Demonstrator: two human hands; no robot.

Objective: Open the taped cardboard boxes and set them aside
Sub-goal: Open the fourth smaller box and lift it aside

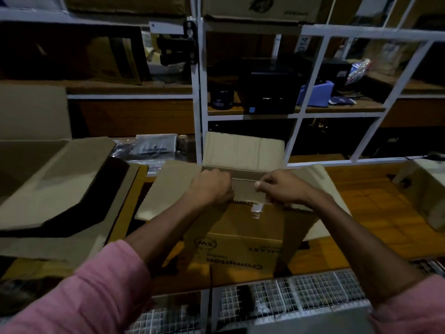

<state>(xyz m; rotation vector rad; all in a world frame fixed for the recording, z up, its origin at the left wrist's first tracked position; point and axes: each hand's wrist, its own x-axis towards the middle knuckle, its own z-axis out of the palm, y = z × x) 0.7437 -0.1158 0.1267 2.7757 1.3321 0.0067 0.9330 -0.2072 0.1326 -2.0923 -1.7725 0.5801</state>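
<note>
Both the left hand [212, 186] and right hand [280, 186] are curled tight on the cardboard box [243, 239] top edge; flaps beyond already splayed; setting aside remains.

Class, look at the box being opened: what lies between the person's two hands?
In the head view, between the left hand and right hand shows only a bare strip of the cardboard box's inner flap, nothing else.
</note>
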